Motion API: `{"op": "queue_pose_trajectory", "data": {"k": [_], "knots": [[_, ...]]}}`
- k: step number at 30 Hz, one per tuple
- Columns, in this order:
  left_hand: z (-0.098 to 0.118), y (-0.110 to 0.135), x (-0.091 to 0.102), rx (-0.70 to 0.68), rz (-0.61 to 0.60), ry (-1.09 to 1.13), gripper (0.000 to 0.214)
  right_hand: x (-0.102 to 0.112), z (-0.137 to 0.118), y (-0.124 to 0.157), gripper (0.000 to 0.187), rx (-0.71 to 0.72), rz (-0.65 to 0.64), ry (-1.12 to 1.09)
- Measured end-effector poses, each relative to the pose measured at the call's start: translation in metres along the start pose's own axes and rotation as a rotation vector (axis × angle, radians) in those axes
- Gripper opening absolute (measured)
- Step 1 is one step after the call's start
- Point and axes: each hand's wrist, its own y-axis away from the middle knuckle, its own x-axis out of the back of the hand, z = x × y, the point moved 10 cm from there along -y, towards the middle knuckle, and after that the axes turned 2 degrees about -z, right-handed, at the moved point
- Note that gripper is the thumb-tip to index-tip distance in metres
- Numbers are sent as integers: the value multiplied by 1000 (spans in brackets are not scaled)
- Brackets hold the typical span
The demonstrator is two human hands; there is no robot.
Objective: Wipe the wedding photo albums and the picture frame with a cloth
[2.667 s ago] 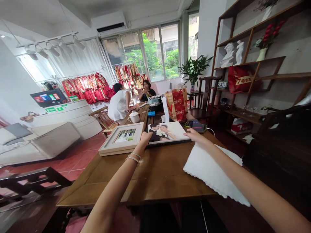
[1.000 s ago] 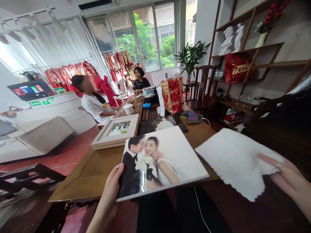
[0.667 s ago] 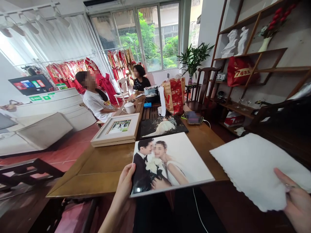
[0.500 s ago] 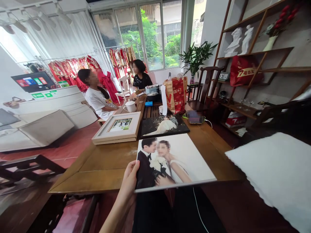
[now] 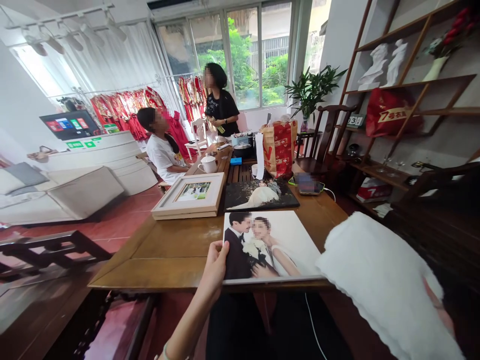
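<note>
A wedding photo panel (image 5: pixel 300 245) with a couple printed on it rests at the table's near edge. My left hand (image 5: pixel 215 265) grips its left edge, thumb on top and the other fingers partly hidden. At the right, my right hand (image 5: pixel 437 302) holds a fluffy white cloth (image 5: pixel 378 270), which covers most of the fingers. The cloth's left corner overlaps the panel's right corner; whether it touches the print I cannot tell. Just behind lies a darker photo panel (image 5: pixel 262 195), with a wood-framed photo (image 5: pixel 187 196) to its left.
The wooden table (image 5: pixel 157 265) also bears a lidded white cup (image 5: pixel 207 163), a small blue box (image 5: pixel 236 161), a paper bag (image 5: pixel 279 147) and a phone (image 5: pixel 309 185) on a cable. One person (image 5: pixel 163 147) sits at the left; another (image 5: pixel 221 102) stands at the far end.
The white cloth has moved left to the panel's right corner, and my right hand has come into view. The far person has risen from sitting to standing. My left hand keeps its grip.
</note>
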Motion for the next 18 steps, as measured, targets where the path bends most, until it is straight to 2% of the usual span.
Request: {"op": "queue_pose_trajectory", "data": {"k": [3,5,8,10,12,14,18], "knots": [[-2,-6,-2,23,-50,-54,49,-18,-16,3,77,-59,-11,-97],[-1,-8,-1,7,-71,-95,46,-32,-32,9,78,-45,-54,-185],[16,-5,0,-160,-92,-223,41,-52,-48,10,81,-48,-115,-285],[29,4,-2,-293,-89,-373,35,-67,-47,3,85,-100,-156,-339],[37,13,-4,-359,-63,-526,30,-81,-44,-7,88,-140,-188,-366],[43,20,-5,-410,-10,-648,28,-91,-46,-17,86,-94,-191,-342],[49,26,-7,-544,89,-835,27,-96,-60,-30,75,105,-134,-255]]}}
